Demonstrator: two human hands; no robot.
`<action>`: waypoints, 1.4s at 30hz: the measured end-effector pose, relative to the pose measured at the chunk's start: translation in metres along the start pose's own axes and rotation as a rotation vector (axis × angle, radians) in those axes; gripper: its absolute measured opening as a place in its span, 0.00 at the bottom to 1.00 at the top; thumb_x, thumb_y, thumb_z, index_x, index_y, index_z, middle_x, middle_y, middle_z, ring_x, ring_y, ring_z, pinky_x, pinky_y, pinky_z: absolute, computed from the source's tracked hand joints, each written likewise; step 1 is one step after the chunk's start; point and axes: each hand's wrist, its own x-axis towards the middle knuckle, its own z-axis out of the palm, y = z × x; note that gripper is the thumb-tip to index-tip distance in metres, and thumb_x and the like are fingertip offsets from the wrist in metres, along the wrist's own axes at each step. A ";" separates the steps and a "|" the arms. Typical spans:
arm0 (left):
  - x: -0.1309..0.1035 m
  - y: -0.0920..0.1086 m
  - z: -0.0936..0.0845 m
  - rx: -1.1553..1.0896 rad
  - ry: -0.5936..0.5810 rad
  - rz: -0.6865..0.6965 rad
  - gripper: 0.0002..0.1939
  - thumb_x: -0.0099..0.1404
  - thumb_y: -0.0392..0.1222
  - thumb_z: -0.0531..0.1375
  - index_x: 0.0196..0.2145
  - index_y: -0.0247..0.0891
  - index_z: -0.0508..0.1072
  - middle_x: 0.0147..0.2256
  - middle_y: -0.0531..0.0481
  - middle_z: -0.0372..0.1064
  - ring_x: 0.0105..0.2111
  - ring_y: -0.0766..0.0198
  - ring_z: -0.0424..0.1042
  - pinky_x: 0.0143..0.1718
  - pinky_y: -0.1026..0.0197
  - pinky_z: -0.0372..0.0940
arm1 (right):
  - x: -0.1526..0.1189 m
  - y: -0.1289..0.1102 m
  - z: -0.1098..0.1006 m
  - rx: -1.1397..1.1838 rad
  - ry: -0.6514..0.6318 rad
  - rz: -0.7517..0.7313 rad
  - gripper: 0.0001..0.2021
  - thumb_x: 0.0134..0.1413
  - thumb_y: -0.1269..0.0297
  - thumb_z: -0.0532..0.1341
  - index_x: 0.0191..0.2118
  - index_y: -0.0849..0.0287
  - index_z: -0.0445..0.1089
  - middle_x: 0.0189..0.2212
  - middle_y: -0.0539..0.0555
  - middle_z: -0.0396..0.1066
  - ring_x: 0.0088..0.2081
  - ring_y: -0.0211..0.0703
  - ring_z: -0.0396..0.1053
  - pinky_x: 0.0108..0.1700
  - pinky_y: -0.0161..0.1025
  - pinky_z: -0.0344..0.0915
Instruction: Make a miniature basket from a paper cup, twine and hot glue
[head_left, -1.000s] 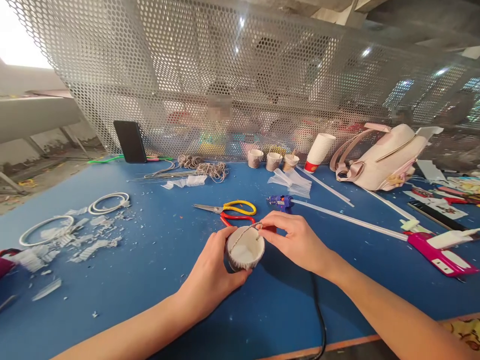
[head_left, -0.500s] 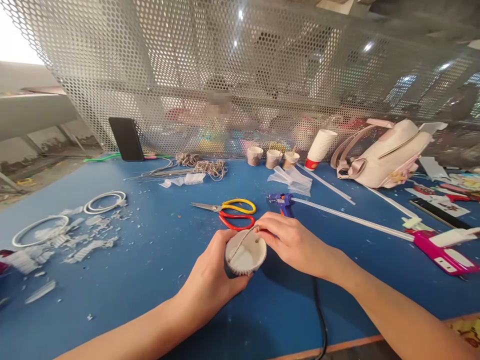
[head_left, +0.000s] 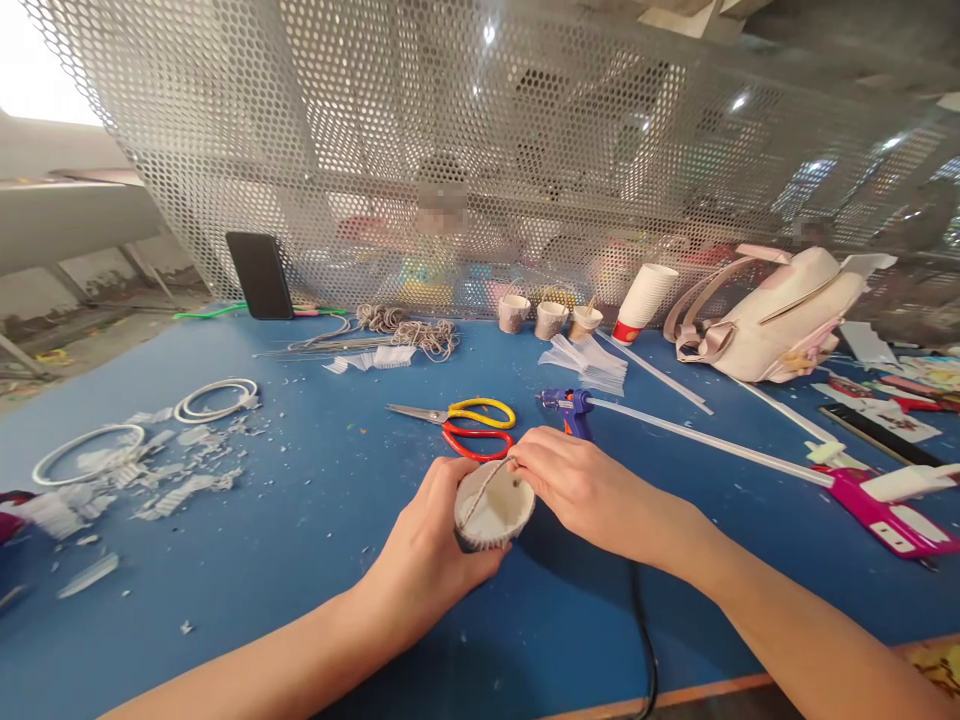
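My left hand point(head_left: 431, 535) is wrapped round a small paper cup point(head_left: 495, 520) with a ruffled rim, its mouth tilted toward me. A thin grey-brown cord point(head_left: 484, 490) runs across the cup's mouth. At the cup's far right rim, my right hand point(head_left: 574, 485) pinches the end of this cord between thumb and fingertips. Just beyond the cup lie scissors point(head_left: 465, 425) with one yellow and one red handle. A blue glue gun point(head_left: 568, 402) with a long glue stick lies behind my right hand, which partly hides it.
White rings point(head_left: 217, 400) and paper scraps point(head_left: 187, 490) lie at left. Cord bundles point(head_left: 420, 335), small cups point(head_left: 551, 320), stacked paper cups point(head_left: 645, 303) and a backpack point(head_left: 780, 315) line the back by a perforated metal screen point(head_left: 360, 170). A phone point(head_left: 260, 277) stands there. A magenta power strip point(head_left: 892, 512) is right.
The view has shifted slightly, so everything sits a little to the right. Both hands keep their hold on the cup and cord, with hardly any movement.
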 end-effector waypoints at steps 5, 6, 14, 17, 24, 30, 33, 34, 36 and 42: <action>0.002 0.000 -0.002 -0.001 -0.018 -0.007 0.25 0.50 0.30 0.62 0.44 0.43 0.59 0.37 0.52 0.63 0.34 0.62 0.69 0.34 0.60 0.66 | -0.003 0.000 0.005 -0.090 -0.018 0.019 0.10 0.62 0.77 0.47 0.36 0.61 0.64 0.34 0.57 0.65 0.36 0.45 0.64 0.38 0.43 0.66; 0.003 0.000 -0.002 -0.005 -0.021 -0.001 0.26 0.50 0.30 0.62 0.45 0.43 0.59 0.38 0.52 0.63 0.35 0.62 0.69 0.35 0.60 0.67 | -0.003 0.000 0.005 -0.086 -0.012 0.028 0.10 0.62 0.77 0.47 0.37 0.62 0.64 0.35 0.57 0.66 0.37 0.45 0.65 0.39 0.43 0.66; 0.003 -0.004 -0.006 -0.071 -0.097 -0.037 0.33 0.47 0.34 0.65 0.50 0.43 0.59 0.43 0.48 0.63 0.42 0.57 0.68 0.44 0.53 0.66 | -0.001 0.001 0.006 0.005 0.003 0.055 0.10 0.63 0.76 0.46 0.41 0.62 0.64 0.35 0.57 0.68 0.36 0.44 0.69 0.38 0.42 0.67; 0.011 0.001 -0.021 -0.128 -0.211 -0.126 0.34 0.45 0.37 0.67 0.50 0.43 0.61 0.45 0.48 0.65 0.44 0.55 0.68 0.48 0.52 0.65 | 0.001 0.002 0.007 0.025 0.004 0.066 0.10 0.64 0.75 0.47 0.42 0.62 0.64 0.35 0.57 0.68 0.34 0.43 0.69 0.37 0.42 0.68; 0.042 0.004 -0.053 -0.467 -0.482 -0.329 0.18 0.55 0.47 0.56 0.44 0.40 0.71 0.43 0.48 0.73 0.44 0.53 0.71 0.46 0.53 0.66 | 0.007 0.012 0.008 0.062 0.022 0.006 0.09 0.64 0.73 0.48 0.40 0.63 0.65 0.36 0.58 0.68 0.34 0.42 0.68 0.36 0.41 0.66; 0.057 0.000 -0.059 -0.634 -0.654 -0.340 0.24 0.49 0.40 0.57 0.47 0.42 0.70 0.48 0.49 0.71 0.50 0.53 0.68 0.49 0.55 0.64 | 0.011 0.019 0.007 0.112 0.029 -0.040 0.09 0.65 0.72 0.48 0.38 0.62 0.65 0.32 0.54 0.66 0.32 0.40 0.65 0.34 0.39 0.65; 0.060 -0.008 -0.056 -0.683 -0.559 -0.431 0.16 0.53 0.40 0.55 0.40 0.40 0.73 0.41 0.49 0.73 0.43 0.58 0.70 0.44 0.59 0.65 | 0.012 0.021 0.008 0.155 0.028 -0.070 0.08 0.65 0.71 0.49 0.39 0.61 0.65 0.33 0.54 0.66 0.34 0.40 0.65 0.37 0.39 0.65; 0.061 -0.010 -0.053 -0.662 -0.511 -0.454 0.13 0.54 0.40 0.56 0.38 0.39 0.73 0.39 0.49 0.73 0.40 0.60 0.71 0.41 0.59 0.65 | 0.013 0.022 0.009 0.165 0.028 -0.079 0.08 0.65 0.71 0.50 0.39 0.61 0.65 0.33 0.53 0.66 0.34 0.40 0.65 0.37 0.39 0.65; 0.062 -0.012 -0.046 -0.588 -0.451 -0.448 0.10 0.54 0.43 0.58 0.34 0.38 0.73 0.33 0.50 0.72 0.34 0.62 0.70 0.36 0.61 0.64 | 0.014 0.024 0.010 0.173 0.025 -0.087 0.08 0.65 0.70 0.50 0.39 0.60 0.65 0.33 0.53 0.66 0.35 0.40 0.65 0.38 0.39 0.66; 0.068 -0.005 -0.033 -0.460 -0.496 -0.405 0.10 0.47 0.42 0.64 0.29 0.35 0.72 0.26 0.54 0.68 0.27 0.65 0.66 0.29 0.65 0.60 | 0.017 0.027 0.011 0.204 0.013 -0.086 0.09 0.65 0.69 0.50 0.40 0.60 0.67 0.36 0.55 0.68 0.37 0.41 0.67 0.40 0.41 0.68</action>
